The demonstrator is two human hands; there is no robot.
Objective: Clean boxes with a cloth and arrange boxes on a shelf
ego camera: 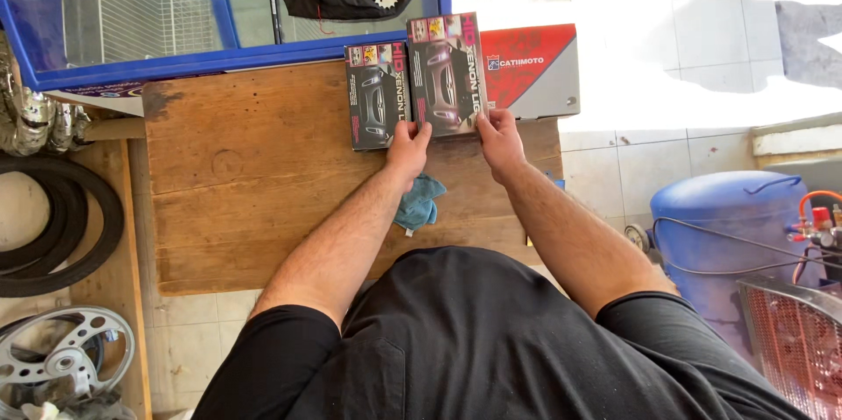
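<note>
So both hands, left hand (409, 146) and right hand (499, 139), are gripping the near edge of the taller dark box (446, 74) at the desk's (246, 192) far side, lining it up beside the smaller box (377, 96); next it probably needs squaring.

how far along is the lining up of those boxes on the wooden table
One dark car-lamp box already lies flat at the table's far edge. In hand: the left hand and right hand grip the near corners of a second dark box, beside the first but sitting slightly farther back. The red and grey box lies to its right, untouched. A blue cloth lies on the wooden table.
</note>
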